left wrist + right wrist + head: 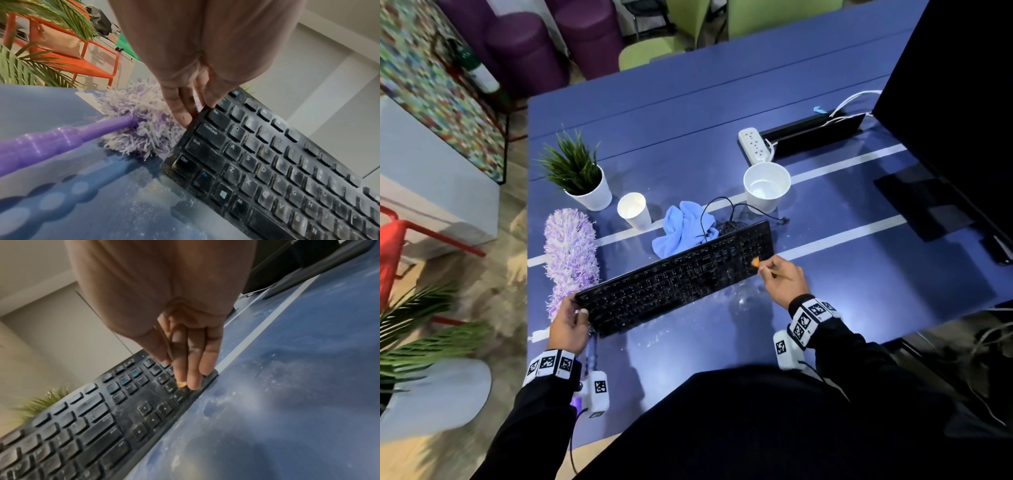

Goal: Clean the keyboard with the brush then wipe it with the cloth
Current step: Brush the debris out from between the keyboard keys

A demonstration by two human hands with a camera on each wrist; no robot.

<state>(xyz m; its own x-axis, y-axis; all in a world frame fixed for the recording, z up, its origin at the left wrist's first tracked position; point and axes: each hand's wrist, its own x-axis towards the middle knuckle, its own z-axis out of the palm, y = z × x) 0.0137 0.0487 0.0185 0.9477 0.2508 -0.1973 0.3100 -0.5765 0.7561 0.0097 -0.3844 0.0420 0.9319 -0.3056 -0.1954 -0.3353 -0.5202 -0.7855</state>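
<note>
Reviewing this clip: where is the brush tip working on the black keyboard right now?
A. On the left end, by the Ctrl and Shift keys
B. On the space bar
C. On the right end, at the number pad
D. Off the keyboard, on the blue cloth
C: the right hand holds the small orange-bristled brush with its tip on the number-pad keys at the right end of the black keyboard, while the left hand grips the opposite end.
</note>
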